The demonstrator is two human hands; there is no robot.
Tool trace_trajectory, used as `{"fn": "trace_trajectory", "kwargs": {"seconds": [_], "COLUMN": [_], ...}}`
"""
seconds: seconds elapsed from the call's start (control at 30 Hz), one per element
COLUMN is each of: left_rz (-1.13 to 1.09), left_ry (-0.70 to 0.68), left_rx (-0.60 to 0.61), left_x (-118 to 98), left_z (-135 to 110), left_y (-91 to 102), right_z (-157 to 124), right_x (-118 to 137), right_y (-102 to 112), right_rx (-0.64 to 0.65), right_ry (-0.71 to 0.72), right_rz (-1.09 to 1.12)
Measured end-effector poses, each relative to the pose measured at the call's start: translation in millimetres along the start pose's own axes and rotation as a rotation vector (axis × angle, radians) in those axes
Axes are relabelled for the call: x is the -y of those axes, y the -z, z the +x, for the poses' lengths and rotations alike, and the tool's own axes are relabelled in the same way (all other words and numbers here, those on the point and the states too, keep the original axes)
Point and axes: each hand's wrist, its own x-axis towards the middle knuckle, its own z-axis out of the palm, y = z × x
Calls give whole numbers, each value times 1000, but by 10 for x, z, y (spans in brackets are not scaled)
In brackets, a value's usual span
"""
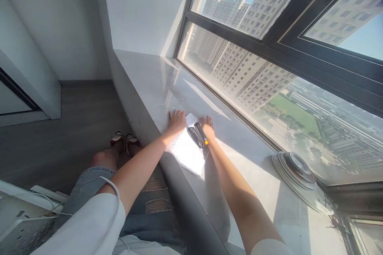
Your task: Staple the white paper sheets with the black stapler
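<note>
A stack of white printed paper (187, 152) lies on the pale windowsill, brightly lit by the sun. On top of it rests a black stapler-like tool (196, 135) with an orange tip, lying on its side; its exact kind is hard to make out. My left hand (177, 121) is flat on the sill at the paper's upper left edge, fingers stretched out. To the right of the tool, my right hand (208, 126) rests palm down with its fingers apart, and part of it is in glare. Neither hand grips anything.
Along the right runs a dark-framed window (221, 34) above the sill (146, 75). A round stacked object like a lamp base (295, 171), with loose wires, sits on the sill at the right. A white perforated rack (26, 229) with a cable stands lower left.
</note>
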Motion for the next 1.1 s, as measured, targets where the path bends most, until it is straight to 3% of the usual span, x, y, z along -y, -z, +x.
{"fn": "trace_trajectory", "kwargs": {"seconds": [0.17,0.43,0.53,0.63,0.73,0.8,0.93,1.0,1.1], "left_rz": [6,-20,-17,2,32,52,87,103,137], "left_ry": [5,2,-9,-16,-21,-28,-19,-16,-32], "left_rx": [44,98,106,83,66,60,33,27,40], "left_x": [-25,-52,-42,-30,-17,-11,-21,-32,-41], "left_z": [-18,-29,-21,-12,-1,6,14,19,34], "left_y": [33,108,116,100,74,57,47,57,80], "right_z": [-230,-788,-976,-1123,-1295,-1434,-1655,-1717,-1850], "right_x": [-244,-1131,-1338,-1327,-1147,-986,-707,-646,-696], "right_y": [87,320,426,572,724,784,824,888,1093], "right_rx": [48,86,58,-123,-333,-302,-157,-174,-314], "right_ry": [15,74,95,36,-109,-148,-95,-102,-141], "right_rz": [33,43,107,326,590,628,341,296,390]}}
